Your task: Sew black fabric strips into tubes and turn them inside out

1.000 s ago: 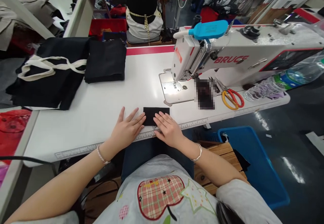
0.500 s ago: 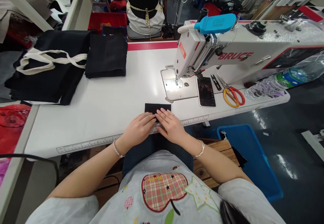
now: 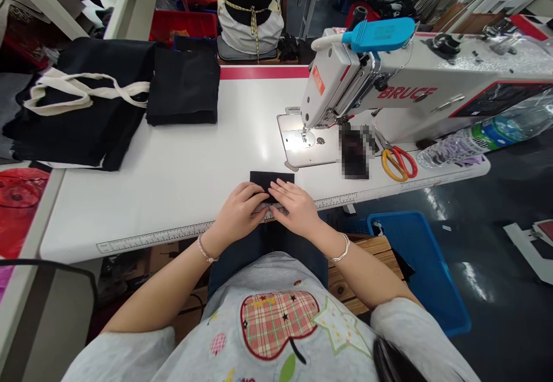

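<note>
A small piece of black fabric (image 3: pixel 272 179) lies at the table's front edge, over the ruler strip, its near part hidden under my hands. My left hand (image 3: pixel 242 212) comes from the left with bent fingers on the cloth and the thumb at its near edge. Opposite it, my right hand (image 3: pixel 298 209) grips the same fabric, its fingers resting on top and its thumb near the left thumb. The two sets of fingertips almost meet at the middle.
A white sewing machine (image 3: pixel 367 88) stands right of centre. Orange-and-red scissors (image 3: pixel 397 163) and a pixelated dark patch lie beside it, with a plastic bottle (image 3: pixel 484 134) farther right. Stacked black fabric (image 3: pixel 185 88) and a cream strap (image 3: pixel 78 94) are at left. Another person sits beyond.
Both thumbs have shifted at the fabric's near edge, and my left fingers are more bent. My view has moved slightly. The phone beside the machine is now blurred out.
</note>
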`<act>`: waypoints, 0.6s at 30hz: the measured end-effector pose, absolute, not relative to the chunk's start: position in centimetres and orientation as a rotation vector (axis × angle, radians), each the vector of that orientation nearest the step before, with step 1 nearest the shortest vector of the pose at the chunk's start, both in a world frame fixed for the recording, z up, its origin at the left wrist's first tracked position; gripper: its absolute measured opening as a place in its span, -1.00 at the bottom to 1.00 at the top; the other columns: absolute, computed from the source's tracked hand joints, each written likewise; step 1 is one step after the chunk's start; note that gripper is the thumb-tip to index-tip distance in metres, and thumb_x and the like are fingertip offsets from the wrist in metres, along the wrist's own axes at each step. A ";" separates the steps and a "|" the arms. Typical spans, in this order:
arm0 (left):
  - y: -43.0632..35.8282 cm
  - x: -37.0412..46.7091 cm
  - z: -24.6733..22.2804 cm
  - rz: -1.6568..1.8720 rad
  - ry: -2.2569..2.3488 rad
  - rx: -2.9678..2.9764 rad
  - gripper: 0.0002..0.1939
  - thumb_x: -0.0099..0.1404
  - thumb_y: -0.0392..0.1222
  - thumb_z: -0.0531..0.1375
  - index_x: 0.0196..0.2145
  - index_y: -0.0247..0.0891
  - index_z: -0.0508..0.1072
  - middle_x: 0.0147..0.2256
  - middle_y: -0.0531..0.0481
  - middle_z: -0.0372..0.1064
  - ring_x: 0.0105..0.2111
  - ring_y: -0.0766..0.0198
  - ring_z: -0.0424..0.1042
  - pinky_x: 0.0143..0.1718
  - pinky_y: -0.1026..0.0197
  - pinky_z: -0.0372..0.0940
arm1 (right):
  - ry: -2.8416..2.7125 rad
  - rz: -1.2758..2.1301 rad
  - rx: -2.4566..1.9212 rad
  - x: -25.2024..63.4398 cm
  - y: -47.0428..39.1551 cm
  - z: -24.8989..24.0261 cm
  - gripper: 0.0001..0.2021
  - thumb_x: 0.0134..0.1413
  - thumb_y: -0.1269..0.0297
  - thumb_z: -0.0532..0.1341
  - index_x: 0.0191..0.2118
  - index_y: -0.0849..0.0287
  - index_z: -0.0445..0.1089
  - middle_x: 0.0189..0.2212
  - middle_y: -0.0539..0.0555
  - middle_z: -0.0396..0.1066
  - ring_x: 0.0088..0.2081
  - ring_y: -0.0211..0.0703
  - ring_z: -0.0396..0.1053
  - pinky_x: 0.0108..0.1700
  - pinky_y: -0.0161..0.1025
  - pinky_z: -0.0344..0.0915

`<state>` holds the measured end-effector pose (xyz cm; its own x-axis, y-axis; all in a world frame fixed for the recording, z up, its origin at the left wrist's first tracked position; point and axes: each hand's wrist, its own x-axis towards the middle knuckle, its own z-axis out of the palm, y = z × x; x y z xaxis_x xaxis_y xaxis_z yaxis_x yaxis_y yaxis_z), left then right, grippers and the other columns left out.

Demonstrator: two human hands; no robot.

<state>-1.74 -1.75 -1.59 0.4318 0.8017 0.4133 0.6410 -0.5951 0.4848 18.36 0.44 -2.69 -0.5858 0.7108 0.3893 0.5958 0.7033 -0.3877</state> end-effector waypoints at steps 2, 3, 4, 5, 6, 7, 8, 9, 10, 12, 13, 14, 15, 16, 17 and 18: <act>-1.7 -1.9 -0.9 0.833 1.237 2.432 -0.67 0.25 -0.36 0.09 -0.04 -0.30 0.42 -0.11 -0.19 0.37 -0.05 0.06 0.30 0.00 -0.07 0.37 | -2.381 0.321 -0.998 18.4 0.5 -2.8 -0.63 0.22 0.29 0.14 0.10 0.24 0.42 0.11 0.19 0.42 0.21 0.00 0.32 0.24 0.05 0.29; -1.6 -2.1 -0.6 0.785 1.219 2.439 -0.62 0.22 -0.40 0.06 -0.01 -0.31 0.41 -0.09 -0.20 0.35 -0.05 0.06 0.29 0.01 -0.08 0.36 | -2.384 0.344 -0.994 18.5 0.6 -2.7 -0.62 0.21 0.30 0.13 0.11 0.23 0.41 0.12 0.18 0.41 0.22 -0.01 0.30 0.24 0.05 0.28; -1.5 -2.3 -0.3 0.739 1.197 2.455 -0.57 0.18 -0.43 0.04 0.01 -0.32 0.40 -0.06 -0.21 0.34 -0.05 0.06 0.29 0.02 -0.08 0.35 | -2.387 0.363 -0.987 18.5 0.6 -2.6 -0.61 0.20 0.31 0.13 0.12 0.22 0.40 0.13 0.17 0.40 0.23 -0.01 0.29 0.24 0.06 0.28; -1.4 -2.5 0.0 0.697 1.178 2.477 -0.52 0.15 -0.46 0.02 0.03 -0.33 0.39 -0.03 -0.22 0.32 -0.04 0.06 0.29 0.02 -0.07 0.35 | -2.395 0.379 -0.975 18.5 0.6 -2.5 -0.61 0.20 0.31 0.13 0.13 0.21 0.39 0.14 0.16 0.39 0.23 -0.02 0.29 0.25 0.06 0.27; -1.3 -2.7 0.4 0.662 1.164 2.506 -0.49 0.14 -0.47 0.00 0.04 -0.32 0.38 -0.02 -0.22 0.32 -0.03 0.06 0.29 0.01 -0.06 0.35 | -2.405 0.392 -0.955 18.5 0.6 -2.4 -0.60 0.21 0.31 0.12 0.14 0.21 0.38 0.15 0.15 0.39 0.24 -0.03 0.28 0.25 0.06 0.27; -1.3 -2.9 0.6 0.633 1.154 2.540 -0.48 0.14 -0.47 -0.01 0.05 -0.31 0.38 -0.01 -0.21 0.31 -0.03 0.06 0.29 0.01 -0.05 0.35 | -2.415 0.404 -0.931 18.6 0.5 -2.3 -0.60 0.21 0.31 0.12 0.15 0.20 0.37 0.15 0.14 0.38 0.24 -0.04 0.28 0.26 0.06 0.26; -1.3 -3.1 0.9 0.610 1.150 2.575 -0.48 0.15 -0.47 -0.02 0.05 -0.30 0.38 -0.02 -0.21 0.31 -0.03 0.06 0.29 -0.01 -0.03 0.36 | -2.422 0.418 -0.907 18.7 0.5 -2.2 -0.60 0.22 0.30 0.11 0.15 0.19 0.36 0.15 0.13 0.38 0.24 -0.05 0.27 0.27 0.05 0.25; -1.3 -3.2 1.1 0.590 1.149 2.608 -0.49 0.17 -0.46 -0.03 0.06 -0.30 0.39 -0.03 -0.20 0.31 -0.04 0.06 0.30 -0.02 -0.02 0.36 | -2.423 0.427 -0.888 19.1 0.6 -2.3 -0.60 0.23 0.30 0.10 0.16 0.18 0.36 0.15 0.12 0.39 0.25 -0.07 0.26 0.28 0.04 0.25; -1.4 -3.3 1.3 0.576 1.146 2.640 -0.50 0.19 -0.44 -0.04 0.06 -0.31 0.40 -0.05 -0.21 0.31 -0.05 0.05 0.30 -0.03 -0.01 0.36 | -2.415 0.424 -0.887 19.8 0.7 -2.4 -0.60 0.24 0.29 0.10 0.16 0.15 0.36 0.14 0.11 0.40 0.25 -0.07 0.27 0.28 0.04 0.24; -1.6 -3.3 1.3 0.540 1.144 2.684 -0.51 0.23 -0.41 -0.03 0.09 -0.34 0.39 -0.06 -0.23 0.31 -0.07 0.04 0.31 -0.06 -0.01 0.37 | -2.361 0.361 -0.970 22.3 1.5 -2.8 -0.61 0.24 0.29 0.09 0.16 0.09 0.37 0.11 0.09 0.42 0.22 -0.05 0.29 0.28 0.08 0.24; -1.7 -3.3 1.2 0.518 1.145 2.694 -0.51 0.25 -0.39 -0.02 0.10 -0.35 0.39 -0.06 -0.24 0.30 -0.08 0.03 0.31 -0.07 -0.01 0.37 | -2.312 0.294 -1.063 24.3 2.0 -2.9 -0.61 0.24 0.28 0.09 0.15 0.07 0.38 0.09 0.09 0.43 0.20 -0.01 0.32 0.28 0.12 0.24; -1.9 -3.3 1.1 0.484 1.146 2.696 -0.51 0.25 -0.37 -0.01 0.12 -0.36 0.37 -0.06 -0.25 0.30 -0.09 0.03 0.32 -0.09 -0.01 0.37 | -2.245 0.215 -1.186 26.6 2.7 -2.9 -0.61 0.23 0.28 0.09 0.15 0.06 0.38 0.08 0.11 0.44 0.17 0.03 0.34 0.27 0.15 0.23; -2.0 -3.3 0.9 0.449 1.148 2.694 -0.50 0.26 -0.36 0.00 0.14 -0.36 0.36 -0.06 -0.25 0.30 -0.11 0.04 0.33 -0.10 0.00 0.38 | -2.169 0.132 -1.324 29.1 3.5 -2.8 -0.60 0.22 0.28 0.09 0.15 0.08 0.38 0.07 0.13 0.44 0.15 0.06 0.35 0.26 0.18 0.22; -2.1 -3.3 0.6 0.414 1.153 2.691 -0.49 0.26 -0.37 0.00 0.17 -0.36 0.34 -0.06 -0.25 0.29 -0.12 0.05 0.34 -0.11 0.01 0.38 | -2.094 0.050 -1.471 31.9 4.3 -2.5 -0.59 0.22 0.28 0.08 0.15 0.11 0.37 0.07 0.16 0.44 0.15 0.10 0.35 0.25 0.20 0.21; -2.2 -3.3 0.4 0.380 1.161 2.689 -0.47 0.27 -0.38 0.00 0.18 -0.35 0.31 -0.05 -0.25 0.30 -0.13 0.06 0.35 -0.11 0.01 0.38 | -2.021 -0.028 -1.620 34.6 5.1 -2.1 -0.58 0.21 0.28 0.07 0.16 0.16 0.35 0.08 0.21 0.42 0.15 0.13 0.33 0.24 0.21 0.20; -2.2 -3.2 0.1 0.347 1.173 2.693 -0.46 0.27 -0.40 -0.01 0.20 -0.35 0.30 -0.05 -0.24 0.30 -0.14 0.07 0.36 -0.11 0.00 0.38 | -1.955 -0.092 -1.766 37.1 5.9 -1.7 -0.56 0.21 0.29 0.06 0.18 0.22 0.33 0.10 0.27 0.40 0.15 0.16 0.32 0.22 0.21 0.19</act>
